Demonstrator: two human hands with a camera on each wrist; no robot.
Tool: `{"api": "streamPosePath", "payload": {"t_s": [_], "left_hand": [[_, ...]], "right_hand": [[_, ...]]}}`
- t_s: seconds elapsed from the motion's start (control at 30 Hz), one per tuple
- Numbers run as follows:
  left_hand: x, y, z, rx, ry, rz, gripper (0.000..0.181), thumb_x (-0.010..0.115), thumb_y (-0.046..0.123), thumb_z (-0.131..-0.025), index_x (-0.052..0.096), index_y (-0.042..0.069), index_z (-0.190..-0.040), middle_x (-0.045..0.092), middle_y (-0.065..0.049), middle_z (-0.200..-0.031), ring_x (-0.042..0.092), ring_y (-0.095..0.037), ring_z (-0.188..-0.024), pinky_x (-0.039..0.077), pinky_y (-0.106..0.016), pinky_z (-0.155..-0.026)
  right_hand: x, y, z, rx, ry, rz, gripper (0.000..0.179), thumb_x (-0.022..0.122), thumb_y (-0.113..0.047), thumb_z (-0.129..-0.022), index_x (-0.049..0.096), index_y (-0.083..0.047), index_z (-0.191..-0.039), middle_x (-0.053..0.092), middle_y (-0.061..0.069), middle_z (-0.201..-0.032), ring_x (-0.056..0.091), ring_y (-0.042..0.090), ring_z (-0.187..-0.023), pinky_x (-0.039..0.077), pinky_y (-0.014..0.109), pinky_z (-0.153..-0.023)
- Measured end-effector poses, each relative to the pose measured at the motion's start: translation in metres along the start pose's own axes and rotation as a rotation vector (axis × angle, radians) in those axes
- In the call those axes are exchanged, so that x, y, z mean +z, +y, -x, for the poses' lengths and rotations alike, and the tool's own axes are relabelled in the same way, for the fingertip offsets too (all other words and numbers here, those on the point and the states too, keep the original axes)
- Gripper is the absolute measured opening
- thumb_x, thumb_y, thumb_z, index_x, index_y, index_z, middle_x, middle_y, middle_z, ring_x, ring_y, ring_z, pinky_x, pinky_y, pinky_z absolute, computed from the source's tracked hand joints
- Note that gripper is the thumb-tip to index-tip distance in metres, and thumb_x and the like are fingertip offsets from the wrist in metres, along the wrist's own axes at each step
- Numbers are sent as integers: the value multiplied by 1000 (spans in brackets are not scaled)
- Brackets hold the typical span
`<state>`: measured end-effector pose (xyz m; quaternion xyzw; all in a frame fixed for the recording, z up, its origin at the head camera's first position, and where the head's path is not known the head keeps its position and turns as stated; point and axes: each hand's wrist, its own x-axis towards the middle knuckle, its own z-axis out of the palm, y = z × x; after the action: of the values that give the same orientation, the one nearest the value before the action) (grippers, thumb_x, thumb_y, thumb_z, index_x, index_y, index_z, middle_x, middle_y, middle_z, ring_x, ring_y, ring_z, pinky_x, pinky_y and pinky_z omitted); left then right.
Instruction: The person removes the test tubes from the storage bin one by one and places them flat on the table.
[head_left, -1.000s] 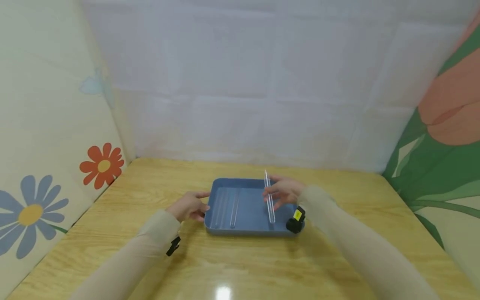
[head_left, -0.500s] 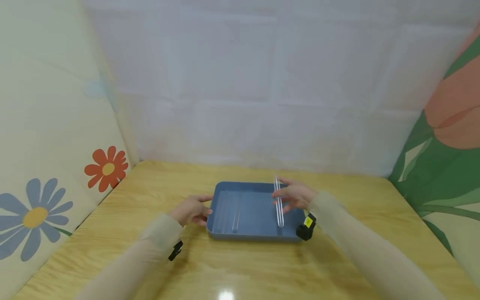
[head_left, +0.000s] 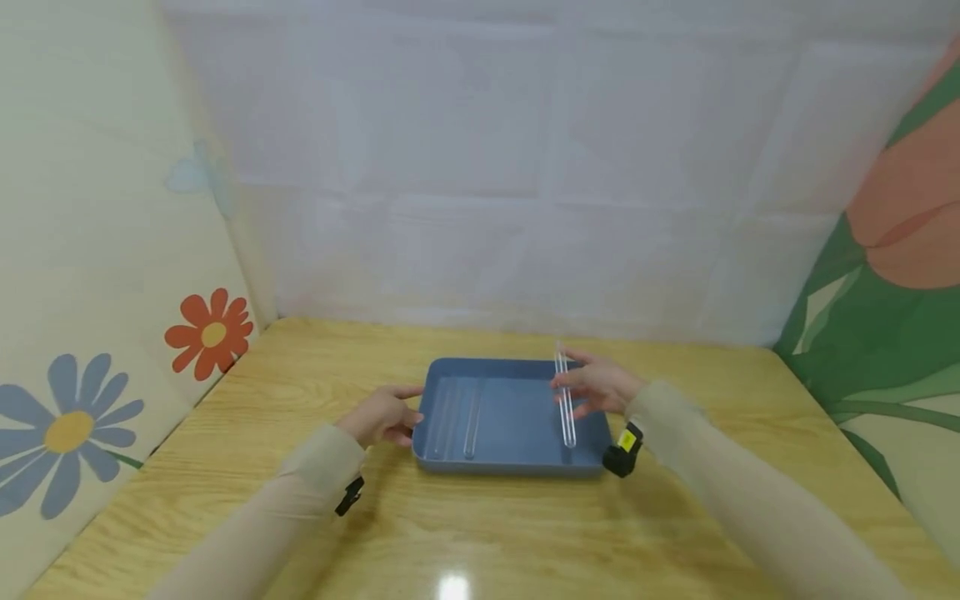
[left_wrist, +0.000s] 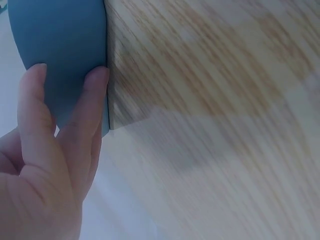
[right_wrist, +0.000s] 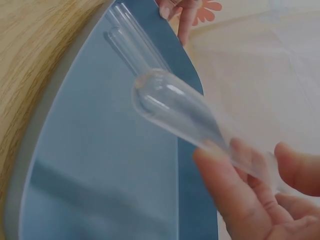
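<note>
In the head view my right hand pinches a clear test tube between thumb and fingers, over the right part of a blue tray. The tube slants, its rounded end toward me, and this end of the tube shows large in the right wrist view. My left hand is at the tray's left end; in the left wrist view its fingertips touch the outer wall. Several more clear test tubes lie side by side in the tray's left part.
The tray stands on a wood-grain table. A white cloth hangs behind the table. Flower-printed cloths stand along the left and right sides.
My right hand has moved to the right above the tray with the test tube in its grip. The left hand stays at the tray's left end.
</note>
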<state>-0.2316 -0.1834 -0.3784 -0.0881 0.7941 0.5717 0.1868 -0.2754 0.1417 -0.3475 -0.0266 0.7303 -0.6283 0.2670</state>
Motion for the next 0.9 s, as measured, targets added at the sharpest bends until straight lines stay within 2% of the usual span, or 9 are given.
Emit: {"api": "streamPosePath", "payload": {"t_s": [0.1, 0.17, 0.3, 0.4, 0.67, 0.83, 0.9], "left_hand": [[0, 0, -1, 5, -10, 20, 62, 52, -12, -92, 32, -2, -149, 66, -20, -93, 63, -19, -66, 55, -25, -53], [1, 0, -1, 5, -2, 16, 61, 53, -12, -92, 33, -2, -149, 66, -21, -93, 63, -19, -66, 55, -25, -53], [2, 0, -1, 0, 13, -8, 60, 54, -10, -92, 35, -2, -148, 67, -21, -96, 64, -19, -68, 55, -26, -52], [2, 1, -2, -6, 18, -15, 60, 54, -10, -93, 35, -2, -148, 66, -20, -96, 64, -19, -68, 54, -26, -51], [1, 1, 0, -4, 17, -24, 60, 54, -8, -94, 34, -1, -149, 68, -19, -91, 64, -18, -67, 54, -25, -51], [1, 1, -1, 0, -7, -3, 61, 53, -9, -93, 31, -1, -150, 66, -21, -95, 63, -18, -67, 54, -26, -53], [0, 1, -1, -2, 1, -10, 61, 53, -9, -93, 32, -1, -150, 66, -21, -96, 63, -18, -65, 54, -25, -52]], "right_hand": [[-4, 1, 3, -10, 2, 6, 69, 46, -2, -101, 8, -15, -158, 46, 31, -132, 64, 24, -90, 54, 30, -54], [-7, 2, 4, -15, 1, 6, 69, 46, -1, -101, 7, -13, -158, 51, 28, -126, 64, 21, -84, 54, 30, -54], [-13, 4, 6, -19, 3, 6, 70, 46, -1, -101, 6, -11, -157, 52, 26, -124, 63, 17, -78, 54, 29, -53], [-17, 4, 8, -24, -2, 23, 70, 46, -2, -101, 6, -11, -157, 47, 31, -132, 64, 19, -84, 54, 27, -53], [-26, 2, 14, -30, -10, 62, 70, 46, -4, -101, 3, -10, -157, 38, 34, -140, 62, 27, -101, 55, 28, -57], [-35, 0, 18, -36, -9, 85, 71, 45, -4, -101, 2, -10, -157, 44, 32, -134, 58, 33, -110, 55, 31, -63], [-37, 0, 20, -37, -8, 91, 71, 46, -4, -101, 2, -10, -157, 48, 28, -131, 59, 32, -108, 55, 32, -64]]}}
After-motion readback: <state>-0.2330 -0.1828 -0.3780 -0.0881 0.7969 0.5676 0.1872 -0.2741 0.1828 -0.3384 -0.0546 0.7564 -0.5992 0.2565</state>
